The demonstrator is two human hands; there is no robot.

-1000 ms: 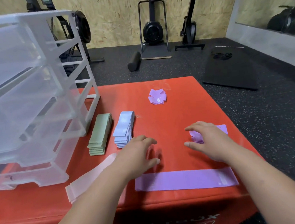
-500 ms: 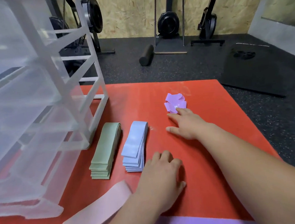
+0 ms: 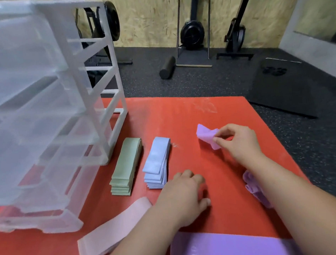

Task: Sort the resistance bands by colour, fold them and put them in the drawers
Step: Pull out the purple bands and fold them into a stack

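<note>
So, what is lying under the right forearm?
A bunched purple band shows at the left edge of the right forearm, on the red mat. The flat purple band also runs under it. How far either continues is covered.

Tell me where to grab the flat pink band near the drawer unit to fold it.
Probably pinch the pink band at its far short end, the one beside the left hand, coming from above with the thumb slid under the edge. It lies flat on the red mat, so only an edge offers purchase, and the right hand pinches a crumpled purple band.
</note>
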